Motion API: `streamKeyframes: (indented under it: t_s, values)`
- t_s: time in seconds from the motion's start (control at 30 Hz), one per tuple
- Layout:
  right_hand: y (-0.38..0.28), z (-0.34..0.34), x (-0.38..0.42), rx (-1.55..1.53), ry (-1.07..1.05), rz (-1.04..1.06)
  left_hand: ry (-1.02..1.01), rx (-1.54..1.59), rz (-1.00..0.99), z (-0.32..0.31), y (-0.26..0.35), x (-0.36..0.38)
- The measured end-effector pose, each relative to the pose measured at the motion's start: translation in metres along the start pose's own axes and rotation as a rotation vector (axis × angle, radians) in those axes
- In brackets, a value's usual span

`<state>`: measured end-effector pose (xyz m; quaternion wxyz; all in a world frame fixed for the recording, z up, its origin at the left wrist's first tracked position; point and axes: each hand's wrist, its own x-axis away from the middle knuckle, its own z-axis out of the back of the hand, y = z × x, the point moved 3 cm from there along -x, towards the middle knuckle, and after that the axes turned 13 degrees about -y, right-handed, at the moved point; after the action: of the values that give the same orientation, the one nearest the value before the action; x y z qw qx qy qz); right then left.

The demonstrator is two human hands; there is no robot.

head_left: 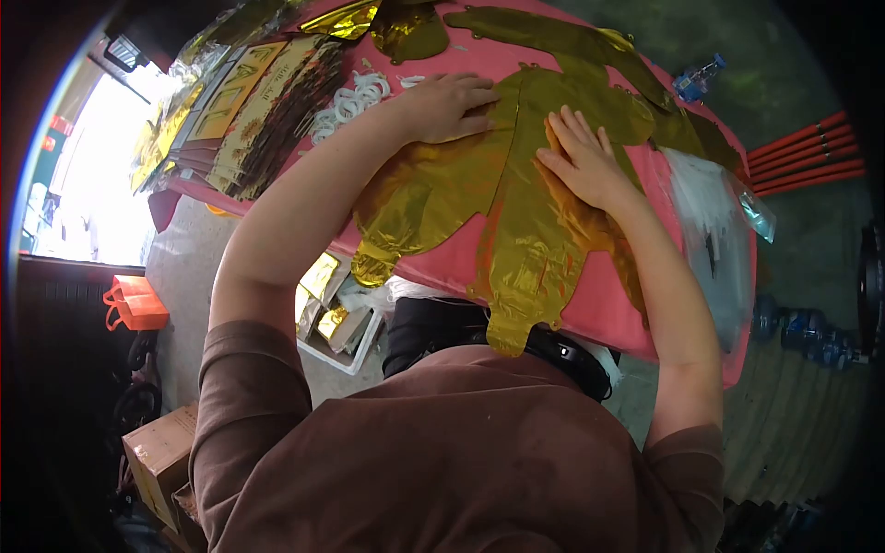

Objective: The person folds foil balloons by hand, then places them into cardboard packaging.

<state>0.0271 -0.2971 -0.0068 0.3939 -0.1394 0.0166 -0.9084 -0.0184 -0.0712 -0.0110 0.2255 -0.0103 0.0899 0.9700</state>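
Observation:
Flat gold foil balloons (pixel 452 189), uninflated, lie overlapping on the pink-covered table in front of me. My left hand (pixel 444 106) rests on the upper left part of the foil, its fingers stretched to the right. On a neighbouring foil sheet, my right hand (pixel 585 158) lies flat with fingers spread, pointing up and left. One gold balloon's tail (pixel 512 323) hangs over the table's near edge towards my body. More gold foil pieces (pixel 544 35) lie beyond my hands. Neither hand has anything gripped in it.
White rings (pixel 355 101) and stacked printed packets (pixel 263 124) sit at the left of the pink tablecloth (pixel 442 249). Clear plastic sleeves (pixel 708 230) lie at the right. Below are a white bin (pixel 355 355), an orange bag (pixel 136 302) and a cardboard box (pixel 161 461).

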Motion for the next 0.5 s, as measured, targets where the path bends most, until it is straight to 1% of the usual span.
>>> streamKeyframes:
  t_s: [0.07, 0.13, 0.5]
  values:
    - [-0.003, -0.002, -0.001, -0.019, 0.013, -0.008, -0.041, -0.016, 0.017, 0.002, 0.001, 0.000]
    - [-0.009, -0.006, -0.001, -0.052, 0.050, 0.065, -0.052, -0.007, 0.020, 0.005, 0.003, 0.000]
    - [-0.022, -0.013, -0.003, 0.001, 0.084, 0.058, -0.054, -0.017, -0.001, 0.003, 0.001, 0.000]
